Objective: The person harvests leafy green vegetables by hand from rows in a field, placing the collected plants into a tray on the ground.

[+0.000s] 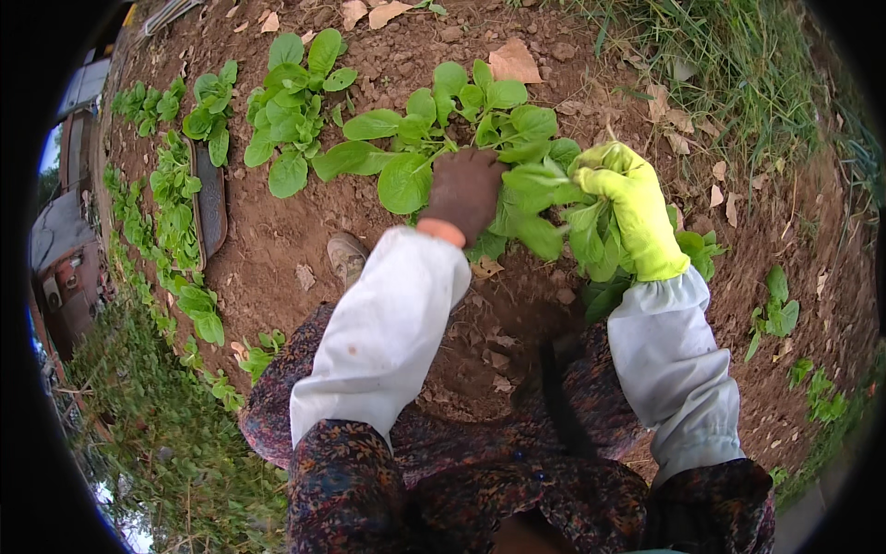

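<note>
My left hand (465,190), in a brown glove with an orange cuff, reaches into a clump of broad-leaved green plants (406,181) growing in brown soil. Its fingertips are hidden, so I cannot tell whether they grip the stems. To the right, my right hand (626,197) wears a yellow-green glove. It is shut on a bunch of leafy greens (588,235), leaves hanging down and a thin root end poking out above the fist. Some leaves between the two hands are blurred.
More leafy plants (287,111) stand at the upper left. A dark tray (210,201) rests beside a row of greens. One shoe (346,257) is planted on the soil. Tall grass (720,76) borders the upper right, and dry leaves (514,62) lie scattered about.
</note>
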`<act>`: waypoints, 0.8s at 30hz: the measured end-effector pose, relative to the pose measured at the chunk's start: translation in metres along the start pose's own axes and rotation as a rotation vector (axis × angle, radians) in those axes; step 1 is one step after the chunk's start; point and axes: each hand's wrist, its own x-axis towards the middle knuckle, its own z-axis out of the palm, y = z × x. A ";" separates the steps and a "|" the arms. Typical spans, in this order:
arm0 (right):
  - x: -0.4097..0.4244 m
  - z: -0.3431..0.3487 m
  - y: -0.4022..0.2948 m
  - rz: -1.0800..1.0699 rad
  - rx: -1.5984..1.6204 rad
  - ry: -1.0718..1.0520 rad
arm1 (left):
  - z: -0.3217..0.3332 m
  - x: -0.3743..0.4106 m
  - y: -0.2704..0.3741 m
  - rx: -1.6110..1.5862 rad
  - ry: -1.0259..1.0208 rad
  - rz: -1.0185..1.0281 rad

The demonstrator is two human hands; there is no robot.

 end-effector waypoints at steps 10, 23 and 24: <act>-0.001 0.005 0.018 0.099 -0.815 -0.231 | 0.013 -0.011 -0.025 -0.443 0.322 -0.023; -0.008 0.013 0.008 0.108 -0.807 -0.226 | 0.017 0.062 -0.033 -0.078 0.093 -0.098; -0.008 0.011 0.009 0.099 -0.800 -0.213 | 0.018 0.064 -0.029 -0.070 0.089 -0.101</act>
